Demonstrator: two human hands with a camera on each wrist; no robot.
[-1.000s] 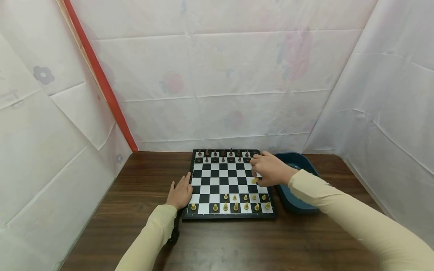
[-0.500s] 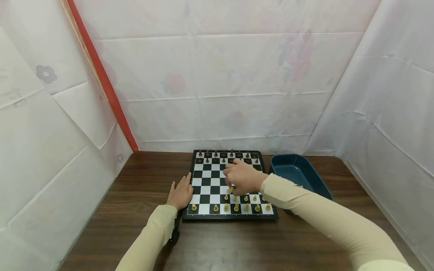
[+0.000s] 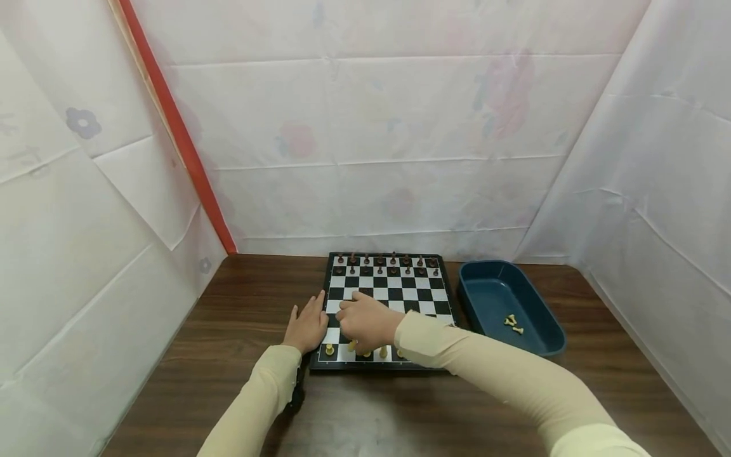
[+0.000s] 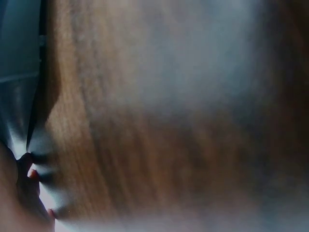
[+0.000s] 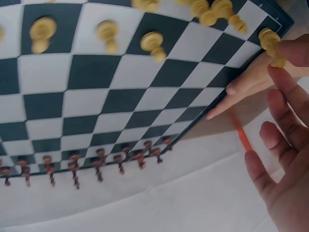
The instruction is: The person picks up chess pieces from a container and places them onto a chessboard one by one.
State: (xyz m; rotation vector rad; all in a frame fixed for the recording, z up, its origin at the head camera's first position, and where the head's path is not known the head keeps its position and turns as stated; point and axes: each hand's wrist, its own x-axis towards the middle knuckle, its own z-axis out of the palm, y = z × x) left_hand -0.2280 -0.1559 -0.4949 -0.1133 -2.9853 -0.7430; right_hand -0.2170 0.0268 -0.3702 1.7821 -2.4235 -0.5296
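Observation:
A magnetic-looking black-and-white chessboard lies on the wooden table, with dark brown chess pieces in two rows at its far side. Yellow chess pieces stand near the front. My right hand is over the front left of the board, pinching a yellow chess piece between thumb and index finger. Another yellow piece stands in the near left corner. My left hand rests against the board's left edge, fingers extended. The right hand and sleeve hide several front pieces in the head view.
A dark blue tray sits right of the board, holding a few yellow chess pieces. White patterned sheets hang behind and at both sides of the table. A red strip runs down the left corner.
My right hand has moved left across the board from its right edge, carrying the yellow chess piece toward the front left. The tray's contents are now uncovered. The left hand has stayed put.

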